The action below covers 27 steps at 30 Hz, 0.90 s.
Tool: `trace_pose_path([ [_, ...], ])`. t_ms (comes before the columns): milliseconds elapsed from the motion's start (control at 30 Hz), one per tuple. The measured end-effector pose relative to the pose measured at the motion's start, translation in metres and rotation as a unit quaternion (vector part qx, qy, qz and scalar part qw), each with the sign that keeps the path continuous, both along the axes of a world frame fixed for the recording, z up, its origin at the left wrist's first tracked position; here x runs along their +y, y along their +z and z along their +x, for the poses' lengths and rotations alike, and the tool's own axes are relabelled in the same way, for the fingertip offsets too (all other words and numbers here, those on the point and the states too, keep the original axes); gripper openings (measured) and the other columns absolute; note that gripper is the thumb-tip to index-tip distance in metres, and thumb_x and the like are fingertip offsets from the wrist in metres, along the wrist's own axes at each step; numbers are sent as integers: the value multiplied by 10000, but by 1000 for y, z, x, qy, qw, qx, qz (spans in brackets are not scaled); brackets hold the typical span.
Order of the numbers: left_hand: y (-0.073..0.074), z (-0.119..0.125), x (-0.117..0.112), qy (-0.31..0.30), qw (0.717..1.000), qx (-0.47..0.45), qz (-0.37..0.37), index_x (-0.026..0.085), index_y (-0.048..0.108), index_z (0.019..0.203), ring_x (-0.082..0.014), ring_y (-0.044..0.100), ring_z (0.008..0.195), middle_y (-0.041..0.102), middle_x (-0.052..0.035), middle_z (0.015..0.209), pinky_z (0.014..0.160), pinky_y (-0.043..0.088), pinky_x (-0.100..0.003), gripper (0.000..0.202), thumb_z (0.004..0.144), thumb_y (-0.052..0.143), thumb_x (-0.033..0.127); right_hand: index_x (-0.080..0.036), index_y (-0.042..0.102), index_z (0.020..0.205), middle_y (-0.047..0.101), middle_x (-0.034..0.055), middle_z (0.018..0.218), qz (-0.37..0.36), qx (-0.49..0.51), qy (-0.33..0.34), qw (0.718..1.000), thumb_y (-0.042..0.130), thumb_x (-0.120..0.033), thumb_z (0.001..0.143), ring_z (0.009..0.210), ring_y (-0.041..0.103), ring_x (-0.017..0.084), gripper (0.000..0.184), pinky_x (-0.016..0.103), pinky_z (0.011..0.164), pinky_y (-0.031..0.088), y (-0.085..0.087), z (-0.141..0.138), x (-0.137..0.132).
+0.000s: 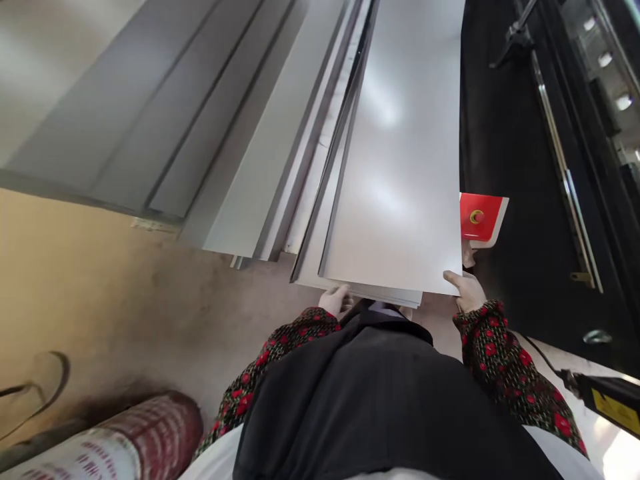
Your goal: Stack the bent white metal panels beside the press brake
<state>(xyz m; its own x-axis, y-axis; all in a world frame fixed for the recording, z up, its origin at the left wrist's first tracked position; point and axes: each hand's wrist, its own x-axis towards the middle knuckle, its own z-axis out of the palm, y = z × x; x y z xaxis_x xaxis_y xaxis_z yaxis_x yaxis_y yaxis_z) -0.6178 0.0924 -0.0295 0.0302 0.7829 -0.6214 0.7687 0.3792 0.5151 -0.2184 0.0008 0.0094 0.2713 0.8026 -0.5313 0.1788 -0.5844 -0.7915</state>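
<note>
Left-hand grip (336, 300) and right-hand grip (467, 292) clenched on the near edge of the sheet-metal panel (395, 153), spread wide, likely to stop sagging, beside a black press brake (505, 167).

red-flowered black sleeves (500, 367); black vest (380, 400)

Brightness: bright, fairly even indoor light across the frame
Light source: small white lights (606, 73) show at the upper right; the main source is out of view
Glare: soft white patches on the metal sheet (385, 113); washed-out brightness on the floor (620, 453) at the lower right corner
Shadows: soft and faint, with no hard edges
Distortion: strong wide-angle bending toward the edges, with long straight lines leaning and curving
Blur: slight softness on the red-and-white roll (115, 443) at the lower left
</note>
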Motion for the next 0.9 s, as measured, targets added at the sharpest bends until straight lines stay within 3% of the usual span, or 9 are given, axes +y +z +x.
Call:
trace_pose_path([
  [100,-19,-36,25,127,990,64,11,22,557,1355,-228,752,1006,721,-267,1219,849,599,-355,549,1016,362,408,-111,771,1039,712,156,1182,-32,21,-62,997,746,-161,579,1100,648,312,463,330,870,566,7,12,-1],
  [167,-26,-47,49,149,986,73,18,80,507,1436,-234,673,1224,664,-226,1375,1029,525,-351,609,962,507,463,-106,768,992,735,158,1066,-50,43,-107,992,760,-244,639,960,682,293,379,327,740,573,10,11,0],
  [300,-35,-40,98,94,994,53,-11,145,666,1271,-317,679,1221,746,-185,1258,1061,499,-386,558,787,724,415,-85,746,921,720,136,800,-63,121,-194,972,780,-380,708,584,602,199,365,307,513,486,3,-1,2],
  [367,-40,-32,117,68,995,62,-25,146,714,1141,-370,691,1192,772,-201,1178,1036,511,-428,451,746,729,363,-92,734,896,710,121,754,-74,177,-244,951,820,-372,672,548,581,183,370,286,460,426,-3,-4,4],
  [500,-53,-32,134,25,995,82,-48,164,712,1034,-384,692,1198,773,-208,1178,1040,503,-443,271,801,628,272,-117,738,877,730,124,798,-60,226,-254,939,874,-426,618,676,668,225,425,290,568,507,7,-7,7],
  [600,-58,-41,136,6,996,77,-53,137,683,1062,-341,669,1256,725,-231,1290,1039,509,-369,261,876,554,267,-139,730,826,715,111,774,-67,213,-256,941,882,-481,587,649,652,213,444,308,635,544,21,-11,9],
  [733,-44,-55,141,-9,999,18,-46,160,659,1100,-205,719,1177,776,-142,1209,921,537,-201,253,901,508,199,-189,675,720,684,109,742,-91,189,-264,941,807,-497,577,652,656,227,365,329,631,531,17,-16,9],
  [800,-24,-59,145,-18,999,-18,-35,187,671,1031,-184,756,1057,807,-91,1065,826,545,-181,226,884,501,171,-213,645,677,664,115,722,-118,109,-223,961,714,-515,619,650,656,250,315,363,615,515,13,-17,11],
  [900,17,-61,150,-35,999,-32,6,216,644,834,-188,745,825,754,-34,787,672,510,-201,134,856,514,194,-237,565,568,629,109,679,-138,-27,-126,982,669,-444,647,708,665,279,245,391,654,512,19,-25,29],
])
